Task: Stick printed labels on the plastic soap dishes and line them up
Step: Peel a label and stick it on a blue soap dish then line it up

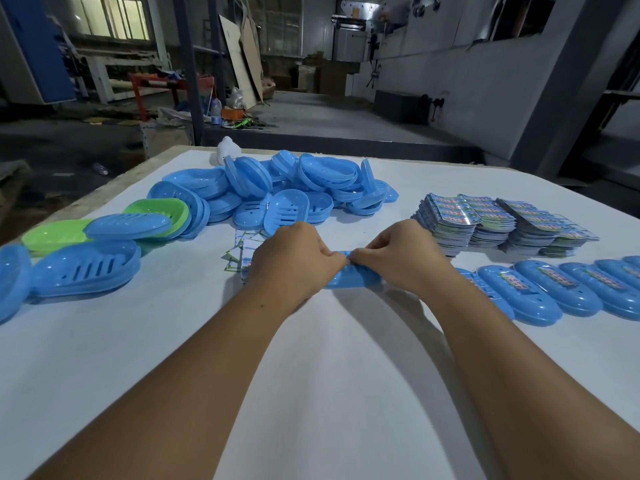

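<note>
**Head view: label going onto a blue soap dish at mid-tabletop**

Head camera, looking down over both forearms. Left hand (294,261) and right hand (401,258) meeting over one blue soap dish (349,277), fingers curled and pinching at its top face where the thumbs come together. Label itself hidden under the fingertips; no telling how far down it is pressed. Dish resting on the white tabletop (311,375), between the two wrists.

To the right, a row of labelled dishes (561,292), overlapping one after another toward the frame edge. Behind that row, stacks of printed labels (498,223). Farther back, a loose pile of unlabelled blue dishes (294,188), with green dishes (159,211) among others at the left. Scattered loose labels (239,251) just beside the left hand.

Likely trouble from here:
- Label set crooked or creased, if pressed from one end while the dish slides on the smooth tabletop.
- Adhesive catching a fingertip and lifting a corner on release.
- Row knocked out of line when sliding the finished dish in, given how closely those dishes overlap.
- Loose labels swept aside by the left wrist.
</note>
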